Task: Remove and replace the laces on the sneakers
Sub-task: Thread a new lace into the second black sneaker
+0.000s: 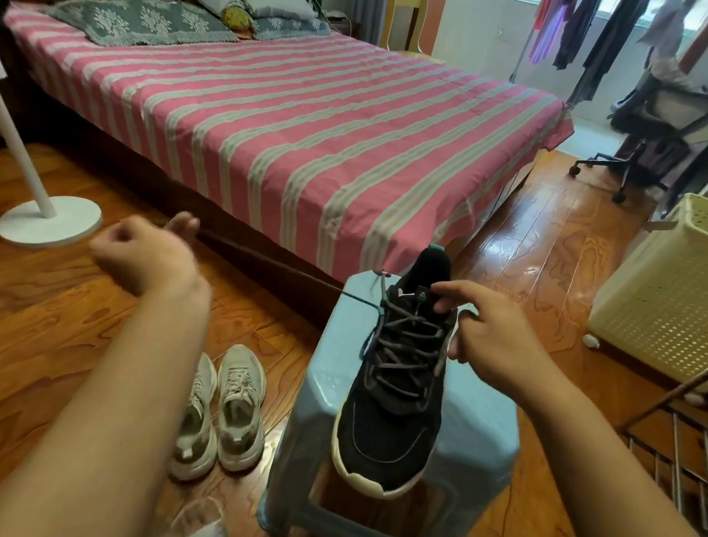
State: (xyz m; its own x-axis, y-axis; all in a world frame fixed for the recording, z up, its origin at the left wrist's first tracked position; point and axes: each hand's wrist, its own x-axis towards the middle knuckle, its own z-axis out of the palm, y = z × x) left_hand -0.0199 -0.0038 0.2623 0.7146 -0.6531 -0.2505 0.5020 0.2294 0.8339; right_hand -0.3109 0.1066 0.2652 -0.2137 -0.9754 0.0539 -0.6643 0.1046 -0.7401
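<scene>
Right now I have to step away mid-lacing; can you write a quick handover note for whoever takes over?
Left hand: out to the left, pinching the lace end and pulling the lace taut from the shoe's top left eyelets.
Right hand: steadying the black sneaker at its tongue and right collar.
The black sneaker sits on the blue stool, toe toward you. The pair of beige sneakers stands on the floor left of the stool, laced.
Done: the black sneaker is laced criss-cross up to the top.
Left: whether this lace is going in or coming out cannot be told from here; check first, then continue.
</scene>
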